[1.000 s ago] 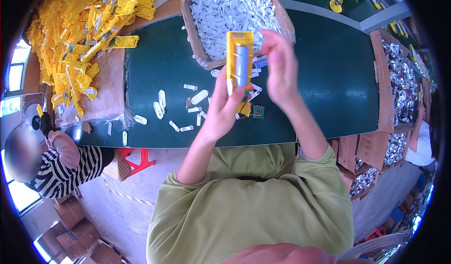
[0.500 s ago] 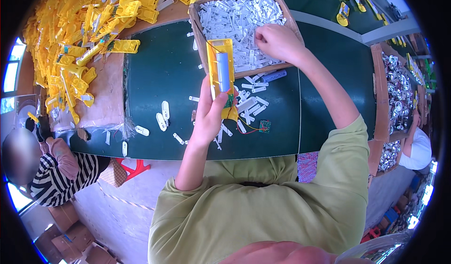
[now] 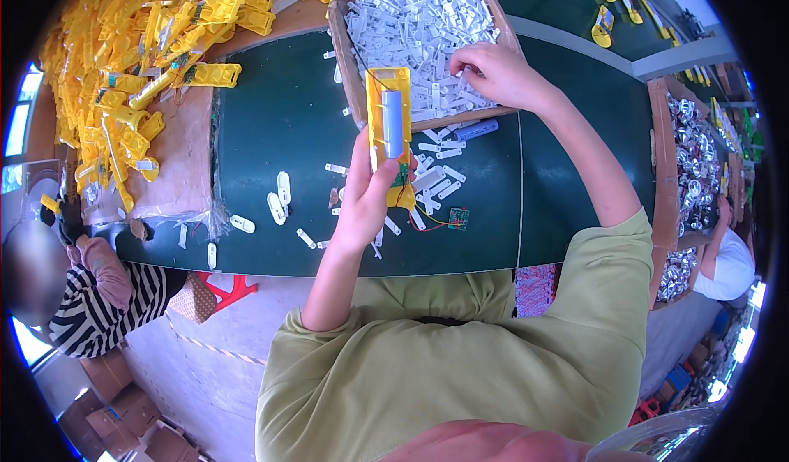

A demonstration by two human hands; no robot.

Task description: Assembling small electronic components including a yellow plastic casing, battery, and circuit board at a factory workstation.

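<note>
My left hand [image 3: 367,195] is closed round a yellow plastic housing [image 3: 400,197], held upright at the near edge of the box. A blue cylindrical battery [image 3: 392,125] lies in the housing. Thin wires run from the housing to a small green circuit board [image 3: 459,219] on the table. My right hand [image 3: 499,74] is over the cardboard box [image 3: 511,41], its fingers curled together among small white plastic pieces [image 3: 403,30]. Whatever those fingertips pinch is too small to make out.
Loose white pieces [image 3: 429,178] and another blue battery [image 3: 477,130] lie on the green table [image 3: 271,125]. Yellow housings [image 3: 148,43] are heaped at far left. Shiny metal parts [image 3: 694,158] fill boxes at right. One person [image 3: 107,297] works at left, another [image 3: 727,256] at right.
My right hand has shifted slightly right within the box, its fingers still curled. The left hand keeps the housing in nearly the same place.
</note>
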